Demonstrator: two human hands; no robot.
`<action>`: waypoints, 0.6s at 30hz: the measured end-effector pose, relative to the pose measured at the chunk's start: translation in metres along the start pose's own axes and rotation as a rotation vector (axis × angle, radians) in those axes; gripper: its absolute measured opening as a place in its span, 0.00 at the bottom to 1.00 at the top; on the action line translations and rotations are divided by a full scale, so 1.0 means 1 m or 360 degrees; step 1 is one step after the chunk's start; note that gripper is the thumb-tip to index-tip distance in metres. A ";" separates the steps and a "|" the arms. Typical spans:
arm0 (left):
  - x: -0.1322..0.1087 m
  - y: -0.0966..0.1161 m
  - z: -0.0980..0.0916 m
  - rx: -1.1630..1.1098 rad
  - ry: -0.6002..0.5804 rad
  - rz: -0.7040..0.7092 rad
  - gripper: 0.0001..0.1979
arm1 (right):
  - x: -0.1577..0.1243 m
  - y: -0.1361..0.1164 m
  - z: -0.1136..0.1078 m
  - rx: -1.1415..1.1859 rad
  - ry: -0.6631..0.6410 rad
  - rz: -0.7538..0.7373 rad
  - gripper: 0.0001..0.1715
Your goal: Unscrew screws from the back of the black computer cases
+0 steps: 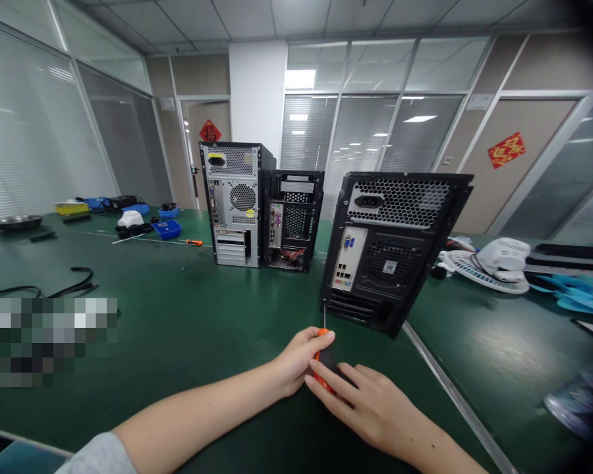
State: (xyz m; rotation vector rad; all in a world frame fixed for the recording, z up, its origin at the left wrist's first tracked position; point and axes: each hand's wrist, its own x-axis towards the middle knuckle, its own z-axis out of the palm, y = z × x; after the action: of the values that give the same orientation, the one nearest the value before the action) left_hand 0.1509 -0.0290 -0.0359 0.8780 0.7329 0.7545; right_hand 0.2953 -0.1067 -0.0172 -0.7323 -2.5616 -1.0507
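A screwdriver (322, 383) with an orange and black handle points away from me. The tip of its thin shaft meets the lower left corner of a black computer case (375, 270), whose back faces me; whether it sits in a screw head is too small to tell. My left hand (296, 361) is closed round the front of the handle, thumb on top. Behind it, my right hand (368, 403) has its fingertips against the handle's rear part. The case looks tilted and shows a power socket, a port plate and a fan grille.
Two more computer cases, one silver-backed (233, 197) and one black (296, 220), stand behind on the green table (202, 316). A white fan part (504, 260) and blue blades (580, 293) lie right. Blue trays (167, 228), an orange tool (194, 243) and black cables (74, 284) lie left.
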 end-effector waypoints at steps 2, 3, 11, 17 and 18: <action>0.000 0.000 0.000 -0.0006 -0.0007 -0.0007 0.24 | 0.001 0.000 -0.001 -0.0005 0.0030 0.0022 0.23; 0.000 0.000 0.000 -0.0007 -0.0010 -0.0011 0.24 | 0.001 0.000 -0.001 -0.0008 0.0044 0.0030 0.23; -0.001 0.005 0.000 -0.0011 -0.0072 -0.0106 0.23 | 0.008 0.001 -0.003 -0.0008 0.0142 0.0081 0.22; -0.002 0.007 0.001 -0.0037 -0.0094 -0.0156 0.23 | 0.006 -0.001 -0.002 -0.0004 0.0179 0.0112 0.21; -0.002 0.007 0.001 -0.0043 -0.0095 -0.0163 0.23 | 0.006 -0.001 -0.001 -0.0006 0.0181 0.0108 0.21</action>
State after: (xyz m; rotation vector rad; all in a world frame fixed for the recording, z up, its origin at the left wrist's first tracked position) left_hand 0.1488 -0.0283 -0.0283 0.8289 0.7081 0.6434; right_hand 0.2897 -0.1064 -0.0143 -0.7335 -2.4226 -1.0450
